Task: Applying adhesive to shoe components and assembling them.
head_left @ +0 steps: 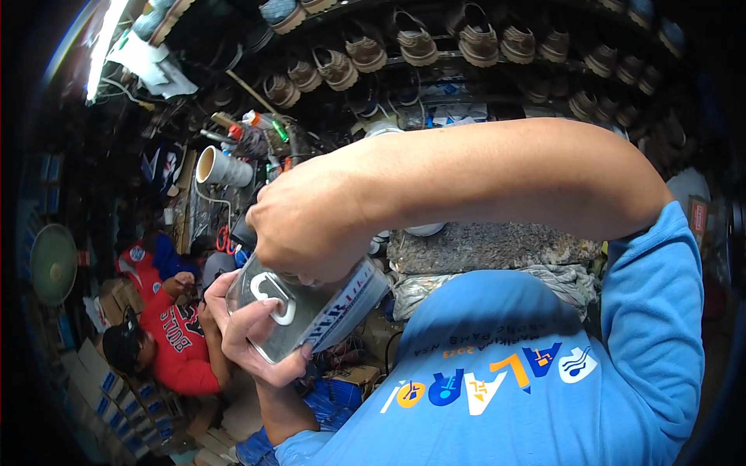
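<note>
Two hands: both of the person's own are on one metal can [311,307], held up near the chest, left of centre in the view.
Left hand [249,330]: it cups the can from below, fingers wrapped around the rim and thumb by the pull-ring; the grasp is closed and firm.
Right hand [299,225]: it comes down over the can's top, fingers curled tight; what they pinch underneath is hidden, so I cannot tell what they hold.
Can: it is silver, tilted, with a paper label on its side and a ring tab on its lid.
Progress: the lid looks still sealed, so I judge the opening as barely started, with the pulling left to do.
Surface: a rough grey slab [489,248] lies beyond the forearm, with a cloth under it.
Room: the cluttered workshop is dim, with rows of shoes [420,46] along the far shelves, a fan [53,264] at left, and a person in red [167,334] low on the left.
</note>
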The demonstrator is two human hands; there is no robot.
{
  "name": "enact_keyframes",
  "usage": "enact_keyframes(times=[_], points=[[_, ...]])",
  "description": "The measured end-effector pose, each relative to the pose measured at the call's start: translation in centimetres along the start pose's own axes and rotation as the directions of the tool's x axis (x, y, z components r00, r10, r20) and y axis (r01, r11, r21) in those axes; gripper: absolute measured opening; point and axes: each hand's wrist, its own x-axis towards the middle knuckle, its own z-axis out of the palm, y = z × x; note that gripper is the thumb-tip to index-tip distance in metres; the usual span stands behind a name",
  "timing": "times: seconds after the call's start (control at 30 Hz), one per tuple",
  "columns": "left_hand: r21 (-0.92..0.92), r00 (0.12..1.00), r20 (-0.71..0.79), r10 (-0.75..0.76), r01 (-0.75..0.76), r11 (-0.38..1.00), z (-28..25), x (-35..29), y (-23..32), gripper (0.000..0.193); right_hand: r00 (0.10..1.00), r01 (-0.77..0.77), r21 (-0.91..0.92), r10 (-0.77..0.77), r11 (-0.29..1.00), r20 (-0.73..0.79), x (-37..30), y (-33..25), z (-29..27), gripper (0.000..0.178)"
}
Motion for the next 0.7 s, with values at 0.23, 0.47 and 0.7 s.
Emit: enact_keyframes(times=[0.23, 0.47, 0.7], points=[[0.018, 0.983, 0.176, 0.048, -0.052, 0.999, 1.5, 1.5, 0.2, 0.065, 0.998, 0.059, 0.256, -0.059, 0.965, -0.007, -3.0, 1.6, -0.9, 0.023], [-0.036, 0.984, 0.175, -0.025, 0.032, 0.999, 2.0, 2.5, -0.2, 0.065, 0.971, 0.081, 0.622, 0.079, 0.779, -0.226, -6.4, 4.2, -3.8, 0.044], [0.175, 0.933, 0.354, -0.067, 0.004, 0.985, 3.0, 4.6, -0.5, 0.058, 0.801, 0.153, 0.48, 0.177, 0.864, -0.572, -10.4, 5.7, -4.2, 0.03]])
